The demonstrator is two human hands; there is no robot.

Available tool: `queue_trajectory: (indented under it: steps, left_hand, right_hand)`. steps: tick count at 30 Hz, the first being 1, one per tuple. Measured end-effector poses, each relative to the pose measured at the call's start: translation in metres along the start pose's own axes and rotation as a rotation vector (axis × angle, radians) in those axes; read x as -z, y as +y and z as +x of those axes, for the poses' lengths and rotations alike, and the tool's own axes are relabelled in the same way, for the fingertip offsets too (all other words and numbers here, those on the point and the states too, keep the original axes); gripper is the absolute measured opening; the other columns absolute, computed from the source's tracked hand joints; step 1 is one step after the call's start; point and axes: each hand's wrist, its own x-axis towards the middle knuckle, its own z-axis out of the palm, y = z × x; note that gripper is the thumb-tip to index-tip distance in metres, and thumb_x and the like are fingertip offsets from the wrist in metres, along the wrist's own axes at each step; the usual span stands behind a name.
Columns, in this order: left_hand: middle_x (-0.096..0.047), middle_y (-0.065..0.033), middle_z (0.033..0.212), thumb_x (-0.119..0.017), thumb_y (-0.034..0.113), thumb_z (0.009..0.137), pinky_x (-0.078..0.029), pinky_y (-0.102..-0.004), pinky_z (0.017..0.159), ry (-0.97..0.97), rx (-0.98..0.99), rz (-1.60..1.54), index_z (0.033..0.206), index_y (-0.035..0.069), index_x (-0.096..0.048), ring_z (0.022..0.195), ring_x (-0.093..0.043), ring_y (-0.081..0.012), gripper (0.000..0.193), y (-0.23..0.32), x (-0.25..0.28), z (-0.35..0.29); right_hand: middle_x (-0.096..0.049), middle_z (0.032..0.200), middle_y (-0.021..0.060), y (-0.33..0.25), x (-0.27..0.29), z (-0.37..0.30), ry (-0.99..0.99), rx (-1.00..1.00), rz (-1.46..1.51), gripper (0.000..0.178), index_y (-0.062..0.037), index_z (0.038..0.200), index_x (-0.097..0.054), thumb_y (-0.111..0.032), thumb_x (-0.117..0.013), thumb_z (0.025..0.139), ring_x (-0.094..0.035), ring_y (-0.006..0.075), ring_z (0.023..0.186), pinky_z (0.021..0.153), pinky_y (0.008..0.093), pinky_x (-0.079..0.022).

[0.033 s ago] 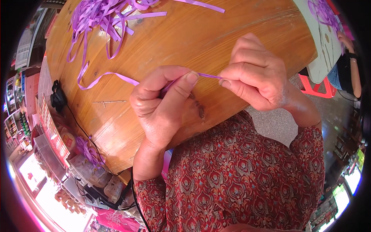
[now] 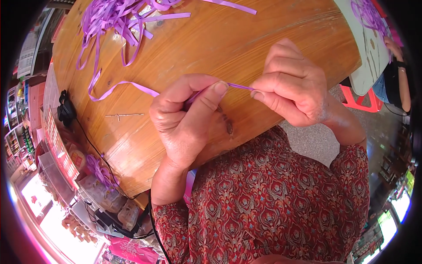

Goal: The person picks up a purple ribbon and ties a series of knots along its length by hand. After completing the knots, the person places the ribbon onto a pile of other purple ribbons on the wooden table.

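A purple ribbon (image 2: 239,86) is stretched taut between my two hands above the wooden table. My left hand (image 2: 187,114) is closed, pinching it between thumb and forefinger, with more ribbon partly hidden inside the fingers. At the ribbon's other end my right hand (image 2: 292,86) grips it between thumb and forefinger, the other fingers curled in. From my left hand a loose ribbon length (image 2: 125,82) winds across the tabletop toward a tangled heap of purple ribbon (image 2: 112,22) at the far left.
The wooden table (image 2: 198,48) has a thin twisted wire-like piece (image 2: 124,115) lying on it. A black adapter (image 2: 66,110) with a cord sits at its left edge. Cluttered boxes (image 2: 105,193) stand lower left. At right, another person's arm (image 2: 403,83) is beside purple strands (image 2: 369,17) and a red stool (image 2: 360,100).
Both hands have shifted very slightly to the right, still pinching the taut ribbon. Nothing else has visibly moved.
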Motion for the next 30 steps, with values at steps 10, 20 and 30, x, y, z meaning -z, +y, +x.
queue_trajectory:
  steps: [10, 20, 30]
  left_hand:
    - [-0.058, -0.0097, 0.086, -0.076, 0.015, 0.075, -0.046, -0.0277, 0.064, -0.207, -0.386, 0.434, 0.104, 0.001, -0.061, 0.076, -0.057, -0.0189, 0.036, 0.006, 0.01, 0.02]
    - [-0.06, -0.0132, 0.096, -0.065, -0.004, 0.073, -0.047, -0.0351, 0.076, 0.103, -0.438, 0.884, 0.103, 0.001, -0.062, 0.086, -0.059, -0.0276, 0.03, 0.006, 0.102, 0.014]
    - [-0.059, -0.0094, 0.106, -0.069, 0.003, 0.068, -0.042, -0.0408, 0.087, -0.165, -0.486, 1.01, 0.096, 0.004, -0.062, 0.103, -0.054, -0.0308, 0.029, -0.011, 0.104, 0.0]
  right_hand:
    - [-0.049, 0.068, 0.0075, 0.011, 0.016, -0.013, 0.013, -0.256, 0.025, 0.008, 0.0031, 0.084, -0.062, 0.003, -0.063, 0.076, -0.047, 0.0221, 0.064, 0.061, 0.0302, -0.038]
    - [-0.06, 0.114, 0.0113, 0.047, 0.033, 0.013, 0.041, -0.196, -0.845, 0.032, -0.0032, 0.116, -0.059, -0.007, -0.061, 0.085, -0.056, 0.0302, 0.102, 0.087, 0.037, -0.043]
    - [-0.059, 0.099, 0.0075, -0.004, -0.078, 0.053, -0.202, 0.166, -0.208, 0.039, -0.0026, 0.101, -0.062, -0.013, -0.074, 0.066, -0.055, 0.0242, 0.088, 0.077, 0.0372, -0.042]
